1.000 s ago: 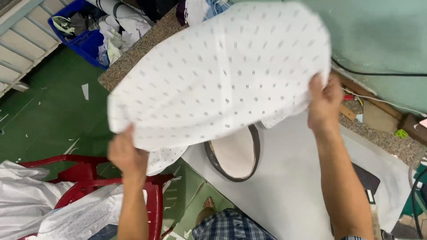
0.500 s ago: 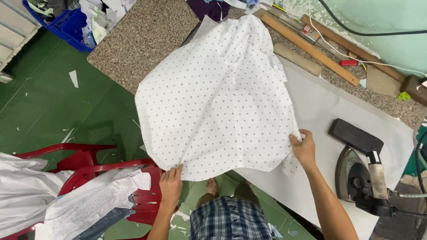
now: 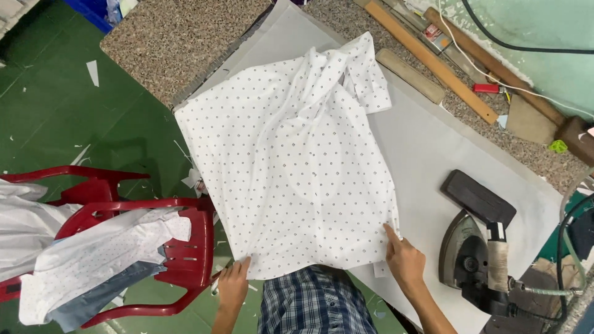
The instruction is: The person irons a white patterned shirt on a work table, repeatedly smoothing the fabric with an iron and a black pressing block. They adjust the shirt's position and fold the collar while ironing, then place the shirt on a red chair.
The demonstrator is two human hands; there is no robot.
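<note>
A white shirt with small dark dots (image 3: 297, 161) lies spread over the left part of a grey ironing pad (image 3: 445, 154), its far end bunched and its left side hanging past the pad's edge. My left hand (image 3: 232, 286) pinches the shirt's near left corner. My right hand (image 3: 403, 260) holds the near right corner, with a finger pressing the hem onto the pad.
A steam iron (image 3: 476, 253) rests on a dark pad at the right, with a hose behind it. Wooden sticks (image 3: 433, 62) lie along the speckled stone counter (image 3: 179, 37). A red plastic chair (image 3: 179, 247) piled with garments (image 3: 93, 260) stands at the left on the green floor.
The shirt has come down from mid-air and now lies on the pad. Both hands have dropped toward me with its near corners.
</note>
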